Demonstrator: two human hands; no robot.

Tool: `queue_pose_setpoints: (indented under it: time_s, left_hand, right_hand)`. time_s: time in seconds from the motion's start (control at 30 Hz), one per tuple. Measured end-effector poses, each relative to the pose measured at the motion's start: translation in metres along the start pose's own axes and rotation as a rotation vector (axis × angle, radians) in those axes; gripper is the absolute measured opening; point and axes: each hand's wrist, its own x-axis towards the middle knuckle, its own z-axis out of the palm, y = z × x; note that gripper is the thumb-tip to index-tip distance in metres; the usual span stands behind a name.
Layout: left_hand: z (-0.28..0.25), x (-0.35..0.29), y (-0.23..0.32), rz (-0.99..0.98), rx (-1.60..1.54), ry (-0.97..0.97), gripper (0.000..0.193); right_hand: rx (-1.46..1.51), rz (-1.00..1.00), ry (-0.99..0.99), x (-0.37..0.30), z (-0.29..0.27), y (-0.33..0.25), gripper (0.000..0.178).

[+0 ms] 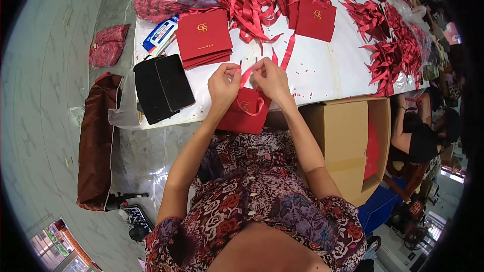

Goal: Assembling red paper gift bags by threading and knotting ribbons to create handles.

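Note:
At the table's near edge a small red paper gift bag lies in front of me, with a loop of pink-red ribbon across its face. Both hands are just above its upper edge, fingers pinched. My left hand grips a ribbon end, and a thin dark tip pokes out past the fingertips. A similar dark tip shows at the fingers of my right hand, which also pinches ribbon. Part of the ribbon runs between the two hands. How the ribbon joins the bag is partly hidden by my fingers.
Beyond my hands are a stack of red bags, another stack and heaps of red ribbon. A black pouch and a blue-white packet lie left. A cardboard box stands right. Co-workers sit further right.

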Motion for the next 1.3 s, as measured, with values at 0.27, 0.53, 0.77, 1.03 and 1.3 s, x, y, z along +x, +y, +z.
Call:
queue_pose_setpoints:
  time_s: [0.27,0.53,0.77,1.03,1.3]
  left_hand:
    - [-0.003,-0.002,-0.002,-0.039,-0.064,0.031,0.010]
    - [-0.003,-0.002,0.011,0.040,0.047,-0.076,0.012]
    - [-0.011,0.000,0.004,0.202,-0.078,-0.140,0.023]
    - [-0.033,-0.023,0.015,-0.056,-0.380,-0.611,0.058]
    - [-0.030,-0.042,0.019,0.036,-0.238,-0.564,0.055]
  right_hand:
    - [0.235,-0.023,-0.103,0.001,-0.010,-0.013,0.017]
    - [0.519,0.104,-0.152,0.007,0.007,-0.003,0.017]
    - [0.555,0.076,-0.097,0.008,-0.001,-0.001,0.017]
    - [0.621,0.058,0.214,0.030,-0.014,0.009,0.015]
    - [0.524,0.037,0.322,0.056,-0.018,0.032,0.016]
